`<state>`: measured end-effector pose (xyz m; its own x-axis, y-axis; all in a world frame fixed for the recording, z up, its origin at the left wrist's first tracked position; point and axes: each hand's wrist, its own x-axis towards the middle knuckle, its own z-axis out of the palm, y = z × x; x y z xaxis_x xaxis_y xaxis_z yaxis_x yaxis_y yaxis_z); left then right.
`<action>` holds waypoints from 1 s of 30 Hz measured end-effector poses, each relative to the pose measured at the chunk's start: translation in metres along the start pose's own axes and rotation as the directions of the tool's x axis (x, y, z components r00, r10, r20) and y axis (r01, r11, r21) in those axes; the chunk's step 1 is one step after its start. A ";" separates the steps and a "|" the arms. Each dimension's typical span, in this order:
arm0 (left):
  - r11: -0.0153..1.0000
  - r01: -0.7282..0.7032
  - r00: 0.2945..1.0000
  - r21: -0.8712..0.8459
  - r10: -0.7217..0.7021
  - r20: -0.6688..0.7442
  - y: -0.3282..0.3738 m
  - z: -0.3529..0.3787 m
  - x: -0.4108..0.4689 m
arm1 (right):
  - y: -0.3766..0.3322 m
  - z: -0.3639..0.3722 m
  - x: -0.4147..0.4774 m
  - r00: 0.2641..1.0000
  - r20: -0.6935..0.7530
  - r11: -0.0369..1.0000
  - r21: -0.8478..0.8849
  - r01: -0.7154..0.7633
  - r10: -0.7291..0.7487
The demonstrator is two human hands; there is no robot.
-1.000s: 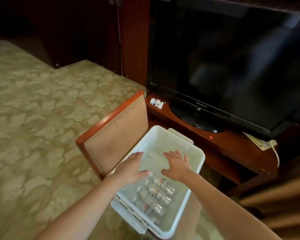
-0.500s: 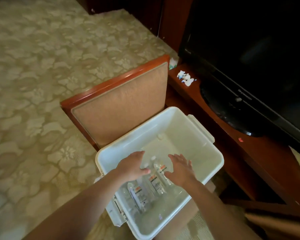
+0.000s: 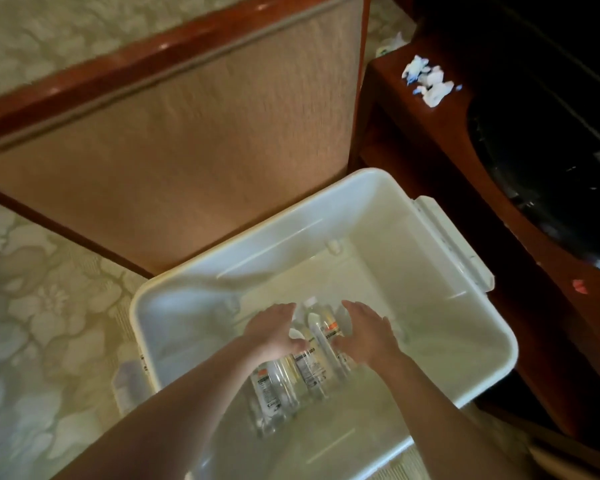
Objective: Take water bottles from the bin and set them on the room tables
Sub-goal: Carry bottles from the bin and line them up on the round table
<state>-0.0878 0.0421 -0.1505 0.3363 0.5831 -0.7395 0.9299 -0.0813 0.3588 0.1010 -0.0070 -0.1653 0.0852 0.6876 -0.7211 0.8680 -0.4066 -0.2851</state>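
A white plastic bin (image 3: 388,192) sits below me. Several clear water bottles (image 3: 314,355) with white and orange labels lie side by side on its bottom. Both my hands are down inside the bin. My left hand (image 3: 274,329) rests palm down on the left bottles, fingers together and slightly curved. My right hand (image 3: 368,336) is palm down on the right bottles. Neither hand has lifted a bottle; whether the fingers grip one is hidden under the palms.
A chair back (image 3: 174,133) with a red wood frame stands behind the bin. A dark wooden table (image 3: 426,133) on the right holds a TV base (image 3: 548,168) and crumpled white paper (image 3: 426,81). Patterned carpet (image 3: 39,323) covers the floor on the left.
My head has tilted down and closer to the bin. Both hands have sunk deeper into the bin and now lie on the bottles.
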 end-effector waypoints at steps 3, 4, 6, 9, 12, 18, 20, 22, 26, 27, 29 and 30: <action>0.999 0.022 1.000 0.042 -0.021 -0.023 -0.007 0.015 0.020 | 0.006 0.009 0.018 0.998 0.057 0.996 0.085 0.012 -0.017; 0.998 0.025 0.999 0.055 -0.024 -0.022 -0.009 0.020 0.025 | 0.008 0.012 0.024 0.996 0.086 0.993 0.120 0.007 -0.017; 0.996 0.023 1.000 0.087 -0.021 -0.018 -0.016 0.030 0.037 | 0.009 0.016 0.035 0.989 0.145 0.986 0.168 -0.009 -0.016; 0.992 0.020 1.000 0.124 -0.020 -0.001 -0.024 0.044 0.050 | 0.010 0.024 0.051 0.983 0.183 0.978 0.210 -0.021 -0.018; 0.990 0.033 0.999 0.134 -0.032 -0.006 -0.029 0.054 0.060 | 0.013 0.034 0.063 0.979 0.203 0.961 0.275 -0.030 -0.028; 0.990 0.046 0.998 0.131 -0.041 -0.038 -0.040 0.063 0.073 | 0.016 0.045 0.076 0.978 0.208 0.948 0.310 -0.073 0.007; 0.994 0.058 0.998 0.094 -0.055 -0.038 -0.043 0.064 0.075 | 0.015 0.047 0.079 0.980 0.198 0.951 0.304 -0.063 0.002; 0.997 0.060 0.997 0.042 -0.058 -0.049 -0.045 0.063 0.075 | 0.015 0.046 0.080 0.981 0.194 0.956 0.287 -0.055 -0.001; 0.997 0.025 0.996 -0.068 -0.030 -0.079 -0.042 0.061 0.069 | 0.016 0.045 0.080 0.984 0.178 0.951 0.303 -0.055 0.000; 0.996 0.009 0.996 -0.084 -0.016 -0.090 -0.041 0.060 0.067 | 0.017 0.045 0.080 0.985 0.174 0.949 0.309 -0.058 0.004; 0.993 -0.027 0.993 -0.117 0.014 -0.115 -0.040 0.058 0.062 | 0.018 0.043 0.079 0.984 0.180 0.943 0.327 -0.063 0.003; 0.989 -0.043 0.991 -0.139 0.025 -0.129 -0.041 0.058 0.059 | 0.018 0.042 0.079 0.981 0.192 0.938 0.341 -0.065 -0.002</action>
<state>-0.0971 0.0333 -0.2414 0.3373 0.6800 -0.6510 0.8850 0.0066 0.4655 0.1027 0.0146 -0.2540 -0.0121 0.5601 -0.8283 0.6419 -0.6308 -0.4359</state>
